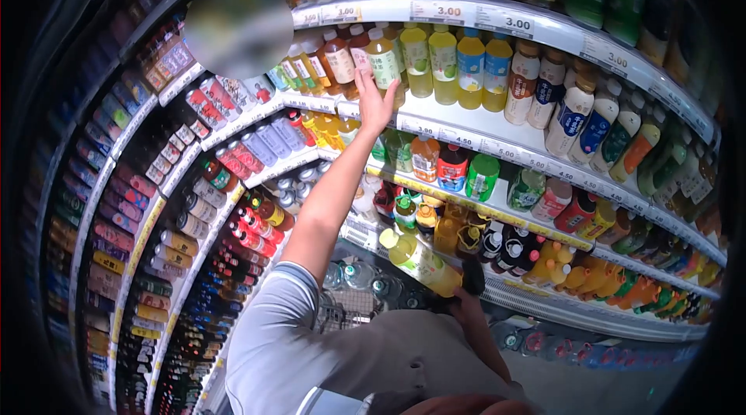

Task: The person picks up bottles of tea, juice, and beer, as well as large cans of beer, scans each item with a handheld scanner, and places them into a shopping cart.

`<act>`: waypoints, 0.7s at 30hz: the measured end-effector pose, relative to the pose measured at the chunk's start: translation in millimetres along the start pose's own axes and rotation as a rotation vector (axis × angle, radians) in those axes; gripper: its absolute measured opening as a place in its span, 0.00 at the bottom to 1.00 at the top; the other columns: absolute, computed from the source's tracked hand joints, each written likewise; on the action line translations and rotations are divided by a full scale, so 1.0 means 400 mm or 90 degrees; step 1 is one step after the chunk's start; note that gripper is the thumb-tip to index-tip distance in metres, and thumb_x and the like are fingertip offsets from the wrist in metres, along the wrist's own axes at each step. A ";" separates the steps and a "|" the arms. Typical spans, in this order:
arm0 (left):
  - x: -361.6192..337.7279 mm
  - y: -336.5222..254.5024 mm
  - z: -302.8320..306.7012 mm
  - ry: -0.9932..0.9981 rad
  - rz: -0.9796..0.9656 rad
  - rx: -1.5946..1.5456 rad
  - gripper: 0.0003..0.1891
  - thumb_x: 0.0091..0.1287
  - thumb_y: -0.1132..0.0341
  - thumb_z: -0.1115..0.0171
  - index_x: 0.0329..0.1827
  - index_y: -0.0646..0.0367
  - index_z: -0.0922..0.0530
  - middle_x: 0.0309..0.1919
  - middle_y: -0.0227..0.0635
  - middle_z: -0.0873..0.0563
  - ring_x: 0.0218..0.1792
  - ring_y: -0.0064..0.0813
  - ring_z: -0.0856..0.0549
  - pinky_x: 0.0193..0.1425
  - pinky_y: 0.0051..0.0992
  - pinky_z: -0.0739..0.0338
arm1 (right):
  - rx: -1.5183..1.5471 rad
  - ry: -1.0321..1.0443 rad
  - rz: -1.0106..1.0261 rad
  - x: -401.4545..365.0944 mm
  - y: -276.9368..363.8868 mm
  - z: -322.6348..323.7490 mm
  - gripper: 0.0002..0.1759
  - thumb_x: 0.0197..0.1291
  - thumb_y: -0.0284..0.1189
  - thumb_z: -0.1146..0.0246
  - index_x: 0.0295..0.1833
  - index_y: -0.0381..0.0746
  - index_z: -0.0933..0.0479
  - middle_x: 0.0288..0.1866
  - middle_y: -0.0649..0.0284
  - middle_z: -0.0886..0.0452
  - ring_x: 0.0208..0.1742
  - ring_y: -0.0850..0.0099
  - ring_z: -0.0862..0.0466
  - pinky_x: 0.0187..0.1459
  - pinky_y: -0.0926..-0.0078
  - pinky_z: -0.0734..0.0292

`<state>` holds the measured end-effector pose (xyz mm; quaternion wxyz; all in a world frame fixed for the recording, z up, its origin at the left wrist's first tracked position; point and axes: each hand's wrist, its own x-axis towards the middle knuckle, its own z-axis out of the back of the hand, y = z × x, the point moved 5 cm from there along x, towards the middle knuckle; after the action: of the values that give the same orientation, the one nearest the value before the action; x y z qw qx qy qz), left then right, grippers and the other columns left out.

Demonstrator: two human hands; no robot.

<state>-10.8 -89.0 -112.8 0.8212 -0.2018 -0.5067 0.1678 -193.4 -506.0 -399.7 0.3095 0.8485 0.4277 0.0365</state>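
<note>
My left hand (376, 104) reaches up to the middle shelf, with its fingers and thumb on either side of a yellow drink bottle (384, 64) with a pale green label. That bottle stands in the front of its row, beside a pink-labelled bottle (359, 43). Low in front of my body, my right hand (467, 308) grips the bottom end of a large yellow-green drink bottle (423, 265). This bottle is tilted, its cap pointing up and left. A dark object (472, 276) lies against its lower end; I cannot make out what it is.
Price-tagged shelf edges (505, 21) curve around me, with close rows of drinks above and below. Milk tea bottles (571, 116) stand to the right. Cans (273, 139) fill shelves on the left. A wire basket (353, 308) and large water bottles (359, 273) are low down.
</note>
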 end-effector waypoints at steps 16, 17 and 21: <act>-0.838 -0.087 0.544 0.132 0.514 -0.880 0.43 0.77 0.30 0.73 0.81 0.56 0.41 0.64 0.52 0.19 0.65 0.45 0.19 0.72 0.46 0.29 | -0.107 0.089 -0.175 0.102 -0.165 -0.188 0.31 0.71 0.37 0.42 0.73 0.30 0.36 0.61 0.45 0.22 0.58 0.55 0.19 0.63 0.59 0.25; -0.858 -0.089 0.587 0.076 0.550 -0.944 0.44 0.77 0.29 0.72 0.81 0.55 0.40 0.64 0.51 0.19 0.65 0.44 0.19 0.72 0.48 0.29 | -0.104 0.142 -0.218 0.103 -0.194 -0.220 0.31 0.71 0.36 0.42 0.73 0.30 0.37 0.61 0.45 0.23 0.59 0.54 0.20 0.62 0.58 0.25; -0.961 -0.052 0.755 -0.082 0.602 -0.936 0.45 0.75 0.26 0.72 0.80 0.52 0.39 0.66 0.46 0.21 0.65 0.39 0.20 0.75 0.50 0.34 | -0.139 0.212 -0.323 0.067 -0.305 -0.306 0.31 0.71 0.35 0.41 0.73 0.31 0.37 0.62 0.45 0.23 0.58 0.54 0.20 0.62 0.57 0.25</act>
<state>-446.4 -242.8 -274.0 0.2974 -0.8588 -0.3956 0.1325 -302.2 -371.4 -374.5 0.3237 0.6588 0.6641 0.1424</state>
